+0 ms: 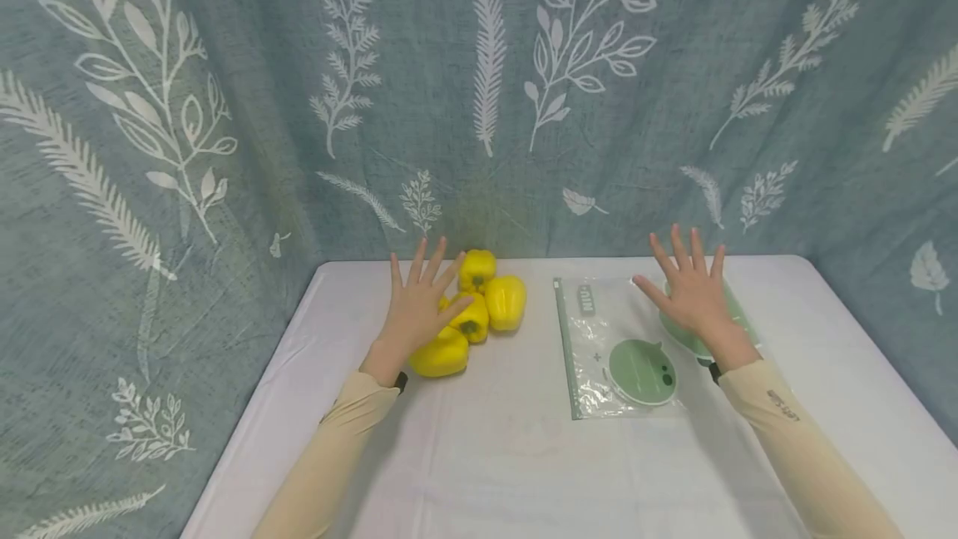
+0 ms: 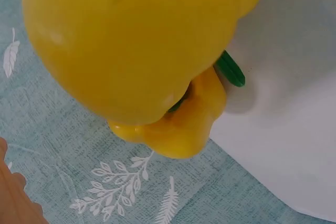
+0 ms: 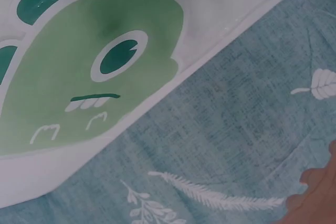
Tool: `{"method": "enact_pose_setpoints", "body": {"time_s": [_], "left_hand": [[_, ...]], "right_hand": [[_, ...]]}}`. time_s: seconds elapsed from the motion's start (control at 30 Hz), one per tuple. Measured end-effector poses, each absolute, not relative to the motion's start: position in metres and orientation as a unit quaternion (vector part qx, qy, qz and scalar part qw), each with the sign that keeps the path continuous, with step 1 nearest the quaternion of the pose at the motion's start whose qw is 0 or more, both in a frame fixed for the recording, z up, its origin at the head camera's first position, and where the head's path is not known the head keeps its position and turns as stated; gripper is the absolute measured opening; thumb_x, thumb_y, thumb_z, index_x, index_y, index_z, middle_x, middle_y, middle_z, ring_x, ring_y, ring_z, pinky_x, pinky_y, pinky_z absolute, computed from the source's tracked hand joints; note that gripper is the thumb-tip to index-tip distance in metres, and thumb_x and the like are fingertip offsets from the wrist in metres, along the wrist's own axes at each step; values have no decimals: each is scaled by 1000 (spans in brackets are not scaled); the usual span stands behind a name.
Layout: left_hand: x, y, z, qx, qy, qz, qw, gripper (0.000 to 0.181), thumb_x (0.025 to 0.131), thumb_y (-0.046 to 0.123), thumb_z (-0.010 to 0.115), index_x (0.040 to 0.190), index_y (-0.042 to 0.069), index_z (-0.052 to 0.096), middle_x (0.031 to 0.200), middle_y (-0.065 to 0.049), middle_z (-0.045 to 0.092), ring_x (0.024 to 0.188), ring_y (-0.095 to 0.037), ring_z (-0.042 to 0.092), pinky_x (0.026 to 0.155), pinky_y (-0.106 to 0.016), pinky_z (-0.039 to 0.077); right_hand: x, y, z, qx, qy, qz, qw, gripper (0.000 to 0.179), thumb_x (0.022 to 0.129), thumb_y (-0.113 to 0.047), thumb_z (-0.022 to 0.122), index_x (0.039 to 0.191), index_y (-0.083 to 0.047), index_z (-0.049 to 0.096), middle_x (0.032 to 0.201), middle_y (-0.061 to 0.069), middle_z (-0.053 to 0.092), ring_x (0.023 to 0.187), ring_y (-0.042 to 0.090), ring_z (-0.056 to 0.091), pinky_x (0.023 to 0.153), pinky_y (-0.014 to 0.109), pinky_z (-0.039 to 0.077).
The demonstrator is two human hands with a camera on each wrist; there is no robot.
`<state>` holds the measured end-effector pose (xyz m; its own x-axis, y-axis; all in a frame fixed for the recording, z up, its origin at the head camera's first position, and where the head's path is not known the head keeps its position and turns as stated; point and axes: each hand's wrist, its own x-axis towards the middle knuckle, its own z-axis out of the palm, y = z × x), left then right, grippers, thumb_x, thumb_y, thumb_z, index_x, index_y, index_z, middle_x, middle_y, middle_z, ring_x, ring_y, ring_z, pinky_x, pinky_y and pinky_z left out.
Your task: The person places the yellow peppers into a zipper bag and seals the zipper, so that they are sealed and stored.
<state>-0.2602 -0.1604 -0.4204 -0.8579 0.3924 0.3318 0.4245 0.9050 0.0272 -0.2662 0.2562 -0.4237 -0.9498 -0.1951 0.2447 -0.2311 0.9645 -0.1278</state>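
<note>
My left hand (image 1: 414, 306) is spread with straight fingers over the left side of a group of yellow bell peppers (image 1: 506, 304), partly covering them in the head view. One large bell pepper (image 2: 136, 40) fills much of the left wrist view, with a smaller one and green stems behind it. On the right, my right hand (image 1: 692, 294) is spread flat-fingered above a clear plastic zip bag (image 1: 617, 314) printed with green cartoon shapes. A green cartoon face (image 3: 131, 24) shows large in the right wrist view. Neither hand holds anything.
A white-covered table (image 1: 509, 464) carries the peppers at its back left and the bag at its back right. Blue-grey curtains (image 1: 427, 65) with white leaf patterns stand behind it and along both sides.
</note>
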Motion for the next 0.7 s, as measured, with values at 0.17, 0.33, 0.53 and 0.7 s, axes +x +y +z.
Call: {"method": "enact_pose_setpoints", "body": {"time_s": [0.17,0.33,0.53,0.7], "left_hand": [[-259,-158,-420,-210,-964,-61,151,68,91,58,41,148,28,19,157,-7,4,143,-32,-5,106,-65,-12],[-258,-156,-422,-208,-965,-60,147,68,91,55,44,148,27,20,156,-7,6,143,-32,-4,107,-66,-9],[-254,-149,-428,-220,-962,-62,149,68,91,52,48,148,26,21,156,-6,8,143,-33,2,106,-68,-3],[-249,-141,-431,-221,-962,-66,148,70,90,54,48,148,23,23,156,-8,9,143,-31,3,108,-66,-1]], "right_hand": [[-266,255,-426,115,-983,84,117,77,91,-62,35,150,-23,3,155,17,-3,139,33,-18,105,66,-14],[-268,253,-426,125,-982,80,114,78,91,-62,36,150,-19,8,155,17,-3,139,35,-17,104,66,-14],[-268,248,-430,137,-983,80,92,79,91,-61,37,150,-19,7,155,18,-5,139,38,-15,103,66,-16],[-269,241,-438,141,-983,87,74,80,90,-63,36,150,-19,7,155,17,-5,140,40,-11,104,67,-12]]}}
